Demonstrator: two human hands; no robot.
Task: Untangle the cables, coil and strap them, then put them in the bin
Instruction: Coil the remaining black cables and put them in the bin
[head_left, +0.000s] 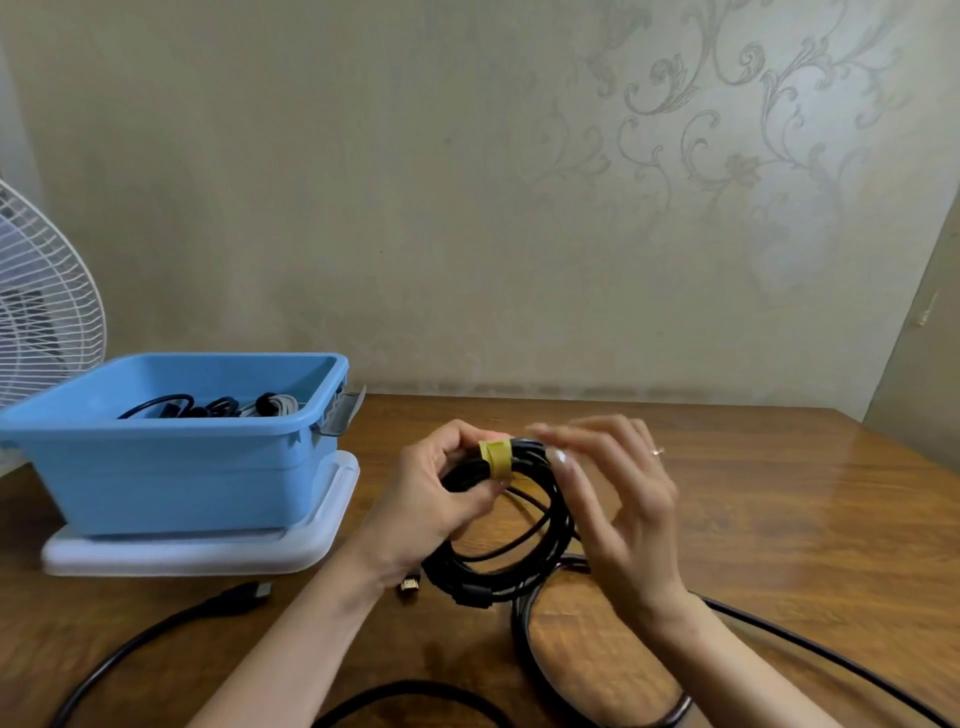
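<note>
The table (779, 493) is carrying everything, and the blue bin (171, 467) is standing on its left side, well apart from my hands, with a few bundled cables (218, 408) lying inside. A long loose black cable (156, 634) is sprawling across the near part of the table and running under my forearms.

I am holding the coiled black cable (498, 566) upright above the table, in the middle of the view. It is looking light but springy to me. The thick jacket is probably fighting its loops, so I am judging that it will fan open if I let go anywhere except at the bound part. The jacket is smooth and likely a little slick. The best place to take hold is the top of the coil, right beside the strap, where all the turns are gathered into one bundle.

My left hand (441, 499) is doing that now. Its grip is closing round the top of the coil, with the fingers curling over it and the thumb pressing from below. My right hand (618, 509) is hovering just beside the coil with straight, spread fingers. It is gripping nothing, and the blur is hiding whether the fingertips are touching.

The yellow strap (496, 457) is wrapping the bundle between my hands. A small gold plug (410, 587) is dangling below my left wrist.
</note>
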